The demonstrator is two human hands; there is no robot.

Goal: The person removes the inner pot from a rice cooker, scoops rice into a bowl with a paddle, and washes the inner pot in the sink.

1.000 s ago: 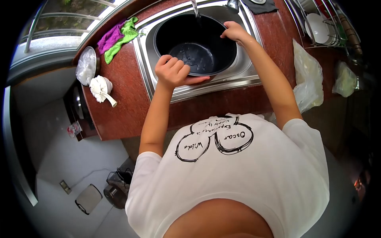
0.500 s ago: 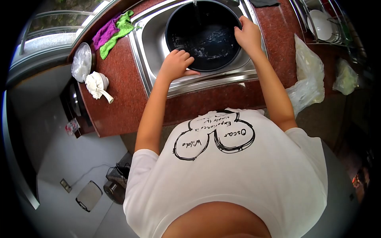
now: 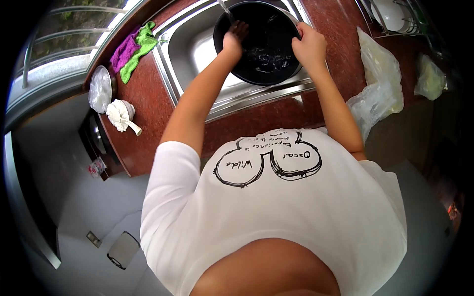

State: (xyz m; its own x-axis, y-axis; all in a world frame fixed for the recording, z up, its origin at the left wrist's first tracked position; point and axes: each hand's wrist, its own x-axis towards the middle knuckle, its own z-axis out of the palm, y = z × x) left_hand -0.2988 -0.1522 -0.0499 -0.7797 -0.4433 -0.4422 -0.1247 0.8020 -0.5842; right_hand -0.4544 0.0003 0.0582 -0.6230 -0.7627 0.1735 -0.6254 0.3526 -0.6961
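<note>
A round black pot (image 3: 276, 37) sits in the steel sink (image 3: 192, 54), with some water moving at its bottom. Water from the tap (image 3: 224, 7) runs down at its upper left. My left hand (image 3: 235, 40) reaches over the pot's left rim into the inside, fingers spread near the stream. On the right side, my right hand (image 3: 310, 47) grips the pot's rim, thumb and fingers closed round it.
Purple and green cloths (image 3: 133, 52) lie left of the sink. Near the counter's left edge are a bag-covered bowl (image 3: 100, 89) and a white bowl with a spoon (image 3: 121, 114). Plastic bags (image 3: 382, 74) and a dish rack (image 3: 390, 17) are at the right.
My left hand has left the pot's near-left rim and moved up and inside the pot by the water stream. My right hand keeps its hold on the rim.
</note>
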